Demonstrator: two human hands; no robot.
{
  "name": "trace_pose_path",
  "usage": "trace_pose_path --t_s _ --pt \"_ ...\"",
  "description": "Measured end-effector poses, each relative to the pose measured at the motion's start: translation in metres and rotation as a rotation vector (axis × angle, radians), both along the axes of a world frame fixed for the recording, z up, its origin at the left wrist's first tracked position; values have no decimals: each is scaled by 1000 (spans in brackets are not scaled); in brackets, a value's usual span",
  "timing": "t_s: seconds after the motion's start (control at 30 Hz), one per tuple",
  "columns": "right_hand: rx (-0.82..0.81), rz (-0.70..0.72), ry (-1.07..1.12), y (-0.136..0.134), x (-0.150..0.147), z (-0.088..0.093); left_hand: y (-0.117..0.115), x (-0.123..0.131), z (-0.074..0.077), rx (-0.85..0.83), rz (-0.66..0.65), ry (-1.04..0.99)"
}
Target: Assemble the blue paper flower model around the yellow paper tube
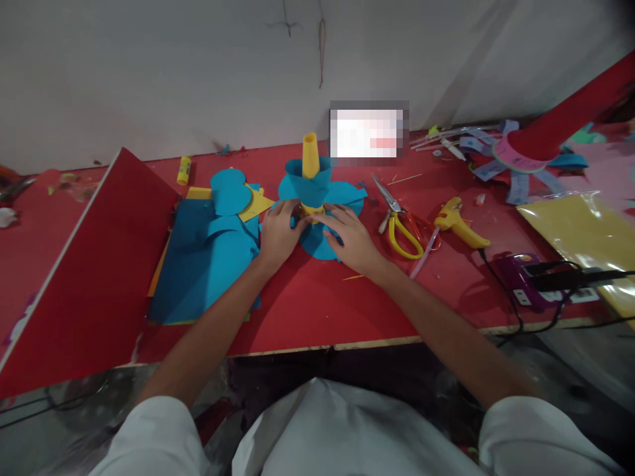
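My left hand (278, 233) and right hand (351, 239) clamp the upright yellow tube (310, 157) between them, toward the table's (307, 311) far edge.

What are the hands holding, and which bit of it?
The left hand and right hand pinch the base of the upright yellow paper tube, amid the blue paper petals.

Bare red table (307, 311) lies open along the near edge, before the paper flower (317, 192). A blue paper stack (198, 271) and tilted red board (94, 277) crowd the left; scissors (403, 228), glue gun (459, 221) and cable (501, 284) block the right.
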State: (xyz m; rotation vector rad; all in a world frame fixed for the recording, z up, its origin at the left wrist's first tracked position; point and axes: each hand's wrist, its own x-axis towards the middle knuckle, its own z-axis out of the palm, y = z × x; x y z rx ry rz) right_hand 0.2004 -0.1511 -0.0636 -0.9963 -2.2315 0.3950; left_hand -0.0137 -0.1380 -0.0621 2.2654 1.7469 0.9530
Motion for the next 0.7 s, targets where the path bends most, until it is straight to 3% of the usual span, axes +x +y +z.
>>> trace_pose_path --t_s 0.37,0.7 --pt "-11 -28 -71 1 0 -5 2 1 -1 -66 16 94" --pt "-22 -28 -74 0 0 -1 -5 4 1 -4 67 147"
